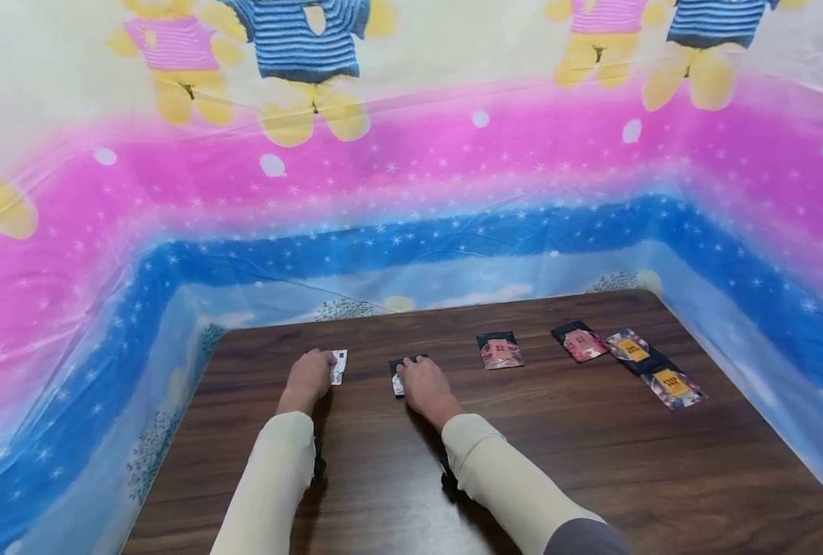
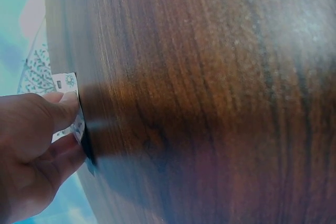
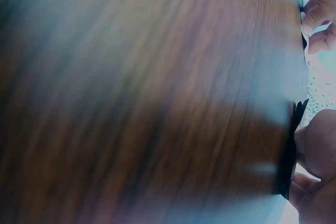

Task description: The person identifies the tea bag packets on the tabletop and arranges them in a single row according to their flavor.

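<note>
At the left part of the table my left hand [image 1: 307, 378] grips a small white packet [image 1: 339, 368] with dark print. The left wrist view shows the thumb and fingers [image 2: 64, 111] pinching this packet low over the wood. A little to the right, my right hand [image 1: 427, 385] holds a small black-and-white packet [image 1: 397, 381] by its sides, the palm covering much of it. Seen from the right wrist, the dark edge of that packet [image 3: 287, 156] stands close over the table, with thumb and fingers on it.
On the brown wooden table [image 1: 370, 462], a red-and-black packet [image 1: 500, 351] lies right of my hands. Further right, another red-and-black packet [image 1: 581, 342] and two packets with orange labels [image 1: 635, 350] lie in an overlapping row. A printed cloth [image 1: 411, 254] hangs around the table.
</note>
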`<state>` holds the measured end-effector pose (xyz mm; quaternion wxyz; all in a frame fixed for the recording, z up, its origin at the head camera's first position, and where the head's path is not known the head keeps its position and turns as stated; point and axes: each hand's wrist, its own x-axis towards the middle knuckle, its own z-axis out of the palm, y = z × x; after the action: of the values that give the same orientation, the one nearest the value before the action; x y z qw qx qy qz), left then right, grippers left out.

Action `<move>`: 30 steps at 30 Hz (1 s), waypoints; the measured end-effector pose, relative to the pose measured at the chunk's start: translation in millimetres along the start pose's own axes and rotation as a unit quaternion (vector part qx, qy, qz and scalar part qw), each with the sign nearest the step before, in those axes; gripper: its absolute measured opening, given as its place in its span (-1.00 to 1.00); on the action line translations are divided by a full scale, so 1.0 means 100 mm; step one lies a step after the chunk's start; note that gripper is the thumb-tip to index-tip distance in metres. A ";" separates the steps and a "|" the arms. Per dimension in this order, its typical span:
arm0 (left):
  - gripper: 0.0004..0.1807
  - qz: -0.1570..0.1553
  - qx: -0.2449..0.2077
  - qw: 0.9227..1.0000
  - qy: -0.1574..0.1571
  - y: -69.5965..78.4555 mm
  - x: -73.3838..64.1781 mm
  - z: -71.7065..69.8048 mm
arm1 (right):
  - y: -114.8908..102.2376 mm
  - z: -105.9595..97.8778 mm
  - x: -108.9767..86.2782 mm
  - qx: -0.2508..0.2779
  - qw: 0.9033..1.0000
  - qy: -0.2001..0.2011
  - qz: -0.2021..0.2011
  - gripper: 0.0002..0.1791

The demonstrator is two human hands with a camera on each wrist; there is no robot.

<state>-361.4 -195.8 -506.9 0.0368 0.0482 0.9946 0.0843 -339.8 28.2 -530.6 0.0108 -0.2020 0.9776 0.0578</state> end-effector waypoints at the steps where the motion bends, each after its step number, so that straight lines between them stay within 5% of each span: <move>1: -0.61 0.000 -0.001 1.000 0.001 0.00 0.00 0.00 | -0.02 0.00 0.01 -0.002 1.000 0.001 0.000 -0.55; 13: -0.63 -0.002 0.005 1.000 0.004 -0.03 0.01 -0.02 | -0.19 -0.03 0.16 -0.054 0.998 0.009 -0.023 -0.56; 30: -0.63 -0.010 -0.009 1.000 0.002 -0.02 -0.03 -0.01 | -0.40 -0.03 0.31 -0.029 0.998 0.040 -0.037 -0.58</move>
<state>-358.8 -198.0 -506.0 0.0358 0.0378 0.9944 0.0925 -352.4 -21.0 -533.7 -0.0319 -0.2408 0.9669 0.0778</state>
